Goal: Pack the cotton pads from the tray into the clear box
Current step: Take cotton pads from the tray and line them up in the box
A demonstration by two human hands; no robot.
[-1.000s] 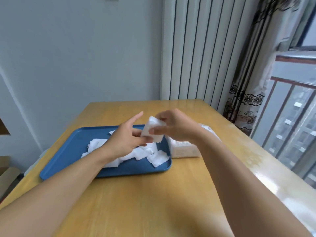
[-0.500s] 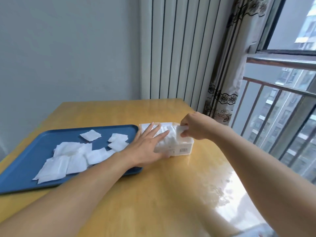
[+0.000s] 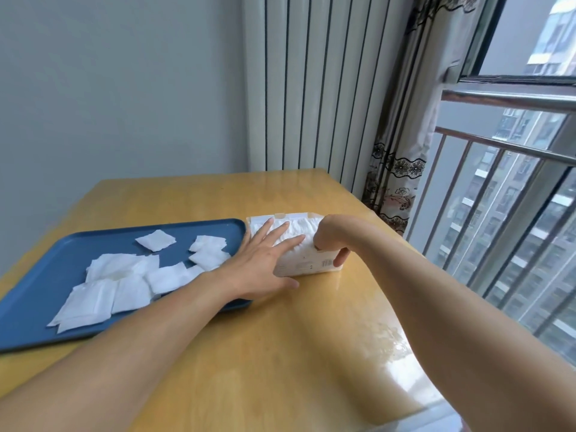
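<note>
A person leans both bare arms over a wooden table [image 3: 280, 353]; the left hand [image 3: 261, 263] lies flat, fingers straight and spread, pressing on the white pads filling the clear box [image 3: 307, 263]. The right hand [image 3: 332, 236] is bent down at the wrist, its grip curled over the box's right end, thumb against the outer wall. More loose cotton pads [image 3: 124, 282] lie scattered on the blue tray [image 3: 37, 269], which sits just left of the box, touching it.
</note>
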